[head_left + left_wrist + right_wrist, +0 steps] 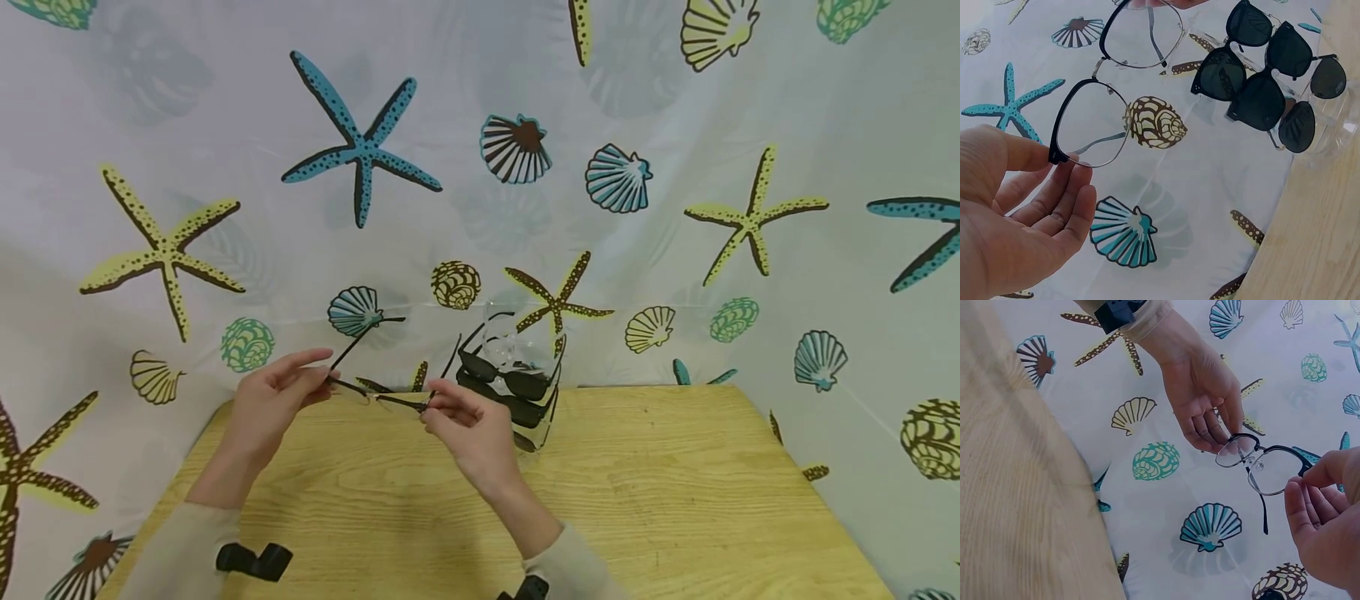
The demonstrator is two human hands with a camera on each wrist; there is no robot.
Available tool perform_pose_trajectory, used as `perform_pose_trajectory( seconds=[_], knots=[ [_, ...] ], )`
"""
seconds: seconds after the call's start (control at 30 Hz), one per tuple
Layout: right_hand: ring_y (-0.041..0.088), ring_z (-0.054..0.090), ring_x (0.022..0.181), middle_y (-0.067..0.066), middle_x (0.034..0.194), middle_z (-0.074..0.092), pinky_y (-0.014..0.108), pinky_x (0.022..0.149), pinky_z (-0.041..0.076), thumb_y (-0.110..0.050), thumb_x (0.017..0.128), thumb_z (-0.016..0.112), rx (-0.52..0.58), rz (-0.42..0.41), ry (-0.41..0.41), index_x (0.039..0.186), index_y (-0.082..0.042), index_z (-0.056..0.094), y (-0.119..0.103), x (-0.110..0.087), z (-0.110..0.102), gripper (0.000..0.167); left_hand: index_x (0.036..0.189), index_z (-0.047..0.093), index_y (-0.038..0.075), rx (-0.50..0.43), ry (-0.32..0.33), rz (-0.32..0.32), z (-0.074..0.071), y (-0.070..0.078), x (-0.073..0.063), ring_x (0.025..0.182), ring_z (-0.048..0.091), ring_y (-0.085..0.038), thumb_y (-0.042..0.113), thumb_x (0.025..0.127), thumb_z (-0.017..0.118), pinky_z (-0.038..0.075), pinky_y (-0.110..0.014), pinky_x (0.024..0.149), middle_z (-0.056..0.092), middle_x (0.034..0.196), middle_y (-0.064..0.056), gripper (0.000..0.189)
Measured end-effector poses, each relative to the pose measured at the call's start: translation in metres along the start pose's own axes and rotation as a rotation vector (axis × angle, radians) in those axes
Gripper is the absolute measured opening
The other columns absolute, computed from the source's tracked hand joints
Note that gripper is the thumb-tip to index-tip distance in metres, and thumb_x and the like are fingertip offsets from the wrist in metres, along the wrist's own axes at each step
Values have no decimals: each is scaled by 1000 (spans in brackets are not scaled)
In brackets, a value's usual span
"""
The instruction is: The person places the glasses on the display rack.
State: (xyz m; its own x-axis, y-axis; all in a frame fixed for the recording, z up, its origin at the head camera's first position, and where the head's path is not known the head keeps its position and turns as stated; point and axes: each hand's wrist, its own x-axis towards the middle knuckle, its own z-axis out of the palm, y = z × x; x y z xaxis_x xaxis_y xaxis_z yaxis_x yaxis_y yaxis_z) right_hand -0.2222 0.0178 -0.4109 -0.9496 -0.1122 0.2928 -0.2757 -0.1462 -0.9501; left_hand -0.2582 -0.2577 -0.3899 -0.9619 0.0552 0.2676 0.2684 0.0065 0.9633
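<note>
A pair of eyeglasses (1066,115) with clear lenses, dark upper rims and thin metal lower rims is held up above the back of the table. My left hand (270,408) pinches it at one end of the frame, near the hinge. At the opposite end, my right hand (476,433) grips the frame between thumb and fingers. In the right wrist view, the eyeglasses (1279,449) span both hands, with a temple arm hanging open. Just beyond the right hand, dark sunglasses (528,385) sit in a column on a clear stand (501,340), partly hidden by that hand.
Beneath the hands lies a light wood-grain table (637,492). A white curtain (450,67) printed with starfish and shells hangs behind it and along both sides. In the left wrist view, three sunglasses (1297,128) overlap on the transparent stand (1344,128) near the table's edge.
</note>
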Motion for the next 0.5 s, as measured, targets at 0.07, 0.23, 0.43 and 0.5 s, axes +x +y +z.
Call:
perform_pose_trajectory(
  seconds=[0.07, 0.23, 0.43, 0.5],
  knots=[
    [4, 73, 88, 20, 112, 76, 22, 82, 62, -3, 93, 77, 0, -10, 14, 131, -7, 75, -4, -1, -2, 38, 130, 73, 14, -23, -7, 7, 4, 3, 4, 87, 77, -6, 13, 104, 68, 62, -21, 82, 81, 99, 7, 26],
    [5, 73, 84, 19, 112, 75, 26, 83, 62, -10, 95, 77, -19, -39, 44, 131, -8, 75, -12, -3, -8, 36, 127, 74, 13, -49, -10, 30, 16, 6, 13, 88, 77, -6, 12, 104, 68, 62, -21, 82, 81, 98, 7, 24],
    [8, 73, 84, 16, 111, 75, 28, 84, 62, -13, 97, 76, -36, -81, 106, 130, -9, 75, -18, -1, -18, 33, 130, 72, 10, -20, -16, 24, 33, 11, 22, 91, 77, -6, 12, 105, 66, 62, -22, 85, 81, 98, 9, 26],
    [9, 73, 85, 15, 110, 76, 25, 83, 62, -12, 97, 77, -38, -88, 136, 128, -8, 76, -19, 0, -22, 32, 131, 72, 8, -7, -15, 25, 39, 13, 25, 92, 77, -6, 12, 105, 66, 62, -22, 86, 80, 98, 10, 27]
  ],
)
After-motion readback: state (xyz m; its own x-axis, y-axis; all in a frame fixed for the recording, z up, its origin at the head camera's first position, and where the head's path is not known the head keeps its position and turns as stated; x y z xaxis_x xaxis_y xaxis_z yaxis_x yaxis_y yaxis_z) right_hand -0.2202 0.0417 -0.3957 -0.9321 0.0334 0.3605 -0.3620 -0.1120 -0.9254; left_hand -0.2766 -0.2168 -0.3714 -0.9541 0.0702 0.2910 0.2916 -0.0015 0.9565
